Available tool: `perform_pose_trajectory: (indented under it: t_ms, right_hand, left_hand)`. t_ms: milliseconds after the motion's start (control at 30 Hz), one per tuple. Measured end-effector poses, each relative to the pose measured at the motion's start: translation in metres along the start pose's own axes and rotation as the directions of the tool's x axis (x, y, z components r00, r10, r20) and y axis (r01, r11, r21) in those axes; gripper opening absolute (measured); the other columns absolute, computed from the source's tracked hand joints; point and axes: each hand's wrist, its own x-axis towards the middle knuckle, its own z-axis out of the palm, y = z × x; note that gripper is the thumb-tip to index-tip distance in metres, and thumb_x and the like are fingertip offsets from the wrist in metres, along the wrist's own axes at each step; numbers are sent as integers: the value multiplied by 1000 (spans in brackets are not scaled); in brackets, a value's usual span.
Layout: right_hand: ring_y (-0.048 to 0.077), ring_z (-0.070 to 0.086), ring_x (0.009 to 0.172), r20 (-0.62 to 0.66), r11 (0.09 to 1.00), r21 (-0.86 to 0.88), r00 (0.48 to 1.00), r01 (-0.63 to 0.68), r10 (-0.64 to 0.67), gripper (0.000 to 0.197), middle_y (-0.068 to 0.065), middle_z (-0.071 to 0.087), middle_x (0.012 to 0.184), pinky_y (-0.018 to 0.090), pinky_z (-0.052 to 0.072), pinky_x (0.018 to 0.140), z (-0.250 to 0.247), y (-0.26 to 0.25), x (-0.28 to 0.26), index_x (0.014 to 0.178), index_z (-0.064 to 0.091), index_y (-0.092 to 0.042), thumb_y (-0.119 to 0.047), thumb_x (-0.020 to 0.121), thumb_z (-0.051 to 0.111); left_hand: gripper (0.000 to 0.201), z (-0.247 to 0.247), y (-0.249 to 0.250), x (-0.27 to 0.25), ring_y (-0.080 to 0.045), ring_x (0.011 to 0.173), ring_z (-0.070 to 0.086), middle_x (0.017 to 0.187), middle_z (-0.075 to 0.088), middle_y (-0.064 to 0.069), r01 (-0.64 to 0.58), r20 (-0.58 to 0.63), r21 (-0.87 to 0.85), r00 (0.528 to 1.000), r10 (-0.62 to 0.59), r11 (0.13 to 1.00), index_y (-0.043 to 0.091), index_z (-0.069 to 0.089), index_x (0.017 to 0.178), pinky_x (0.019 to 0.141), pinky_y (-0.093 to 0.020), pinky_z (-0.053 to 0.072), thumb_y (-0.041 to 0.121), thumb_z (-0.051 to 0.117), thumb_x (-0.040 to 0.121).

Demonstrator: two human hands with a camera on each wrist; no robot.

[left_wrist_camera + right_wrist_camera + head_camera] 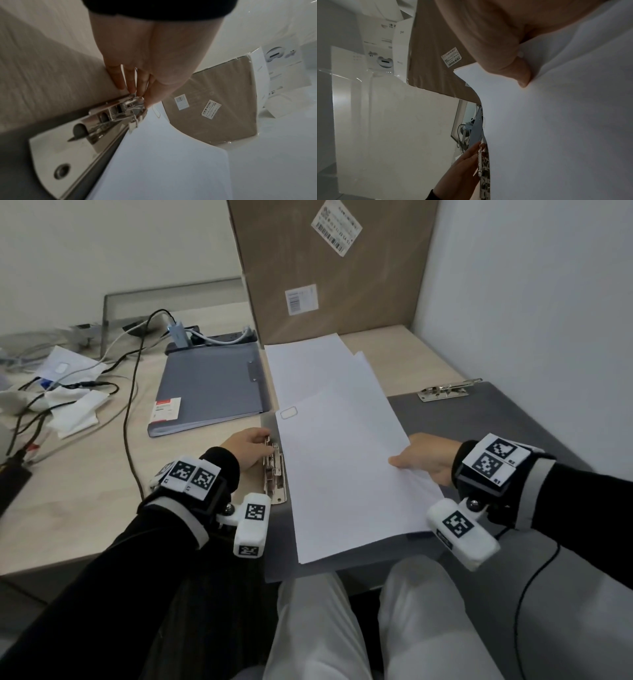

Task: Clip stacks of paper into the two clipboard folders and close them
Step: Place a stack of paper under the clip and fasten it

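An open dark grey clipboard folder (496,426) lies on the table in front of me. A stack of white paper (342,467) lies slanted across it, its left edge beside the metal clip (275,474) on the folder's left half. My left hand (251,445) pinches the lever end of that clip (109,115) with fingers and thumb (137,86). My right hand (424,462) pinches the stack's right edge, thumb (518,75) on top. A second clip (445,390) sits bare on the folder's far right edge. A closed blue-grey folder (212,385) lies further back on the left.
More white sheets (305,361) lie behind the stack, against a tall cardboard box (329,268). A power strip (219,337), cables and crumpled papers (75,409) cover the left of the table. A white wall stands close on the right. My knees are under the front edge.
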Motion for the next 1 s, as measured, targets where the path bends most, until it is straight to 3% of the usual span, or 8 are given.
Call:
perform_pose_trajectory:
  t_ms: [133, 400, 533, 567, 700, 1000]
  right_hand:
    - [37, 53, 116, 23, 1000, 9, 1000, -20, 20, 59, 15, 54, 130, 49, 43, 101, 2, 1, -1, 130, 47, -6, -30, 78, 65]
    - [35, 53, 118, 0, 1000, -10, 1000, -4, 4, 53, 15, 54, 130, 46, 43, 103, 15, -7, -17, 132, 44, -4, -25, 88, 62]
    - [42, 52, 119, 6, 996, -66, 998, 63, -63, 50, 23, 54, 130, 49, 44, 102, 19, -8, -25, 131, 48, 2, -20, 88, 61]
    - [42, 51, 121, -1, 993, -86, 997, 77, -78, 46, 26, 54, 130, 49, 43, 104, 20, -9, -27, 129, 50, 5, -17, 89, 60]
    - [42, 51, 121, -7, 987, -120, 994, 104, -106, 43, 29, 54, 129, 50, 42, 104, 21, -9, -30, 126, 51, 8, -15, 90, 57]
    - [42, 52, 121, 8, 989, -112, 995, 101, -100, 43, 28, 54, 130, 49, 43, 104, 21, -8, -37, 127, 51, 8, -16, 91, 57]
  left_hand:
    - [50, 1, 1, -2, -28, 130, 47, 141, 49, -12, 1, 14, 15, 1000, -1, 1000, 11, 48, 135, 112, -40, 36, 4, 58, 87]
    - [53, 1, -2, 0, -26, 127, 50, 137, 53, -11, -3, 29, 15, 1000, 3, 1000, 11, 48, 133, 111, -43, 37, 12, 65, 83]
    - [94, 1, -5, 4, -24, 125, 51, 133, 55, -7, -2, 78, 95, 997, -6, 995, 21, 45, 134, 109, -44, 39, 43, 79, 50]
    - [100, 3, -2, 1, -25, 128, 49, 137, 52, -7, -4, 94, 123, 996, -7, 992, 26, 41, 137, 110, -44, 37, 45, 80, 47]
    - [89, 9, 9, -6, -28, 140, 30, 152, 28, -9, -32, 70, 323, 998, 10, 946, 27, 24, 149, 114, -38, 29, 29, 75, 75]
    - [83, 16, 16, -8, -29, 140, 29, 152, 22, -10, -76, 81, 474, 996, 43, 877, 28, 27, 148, 112, -38, 30, 34, 71, 78]
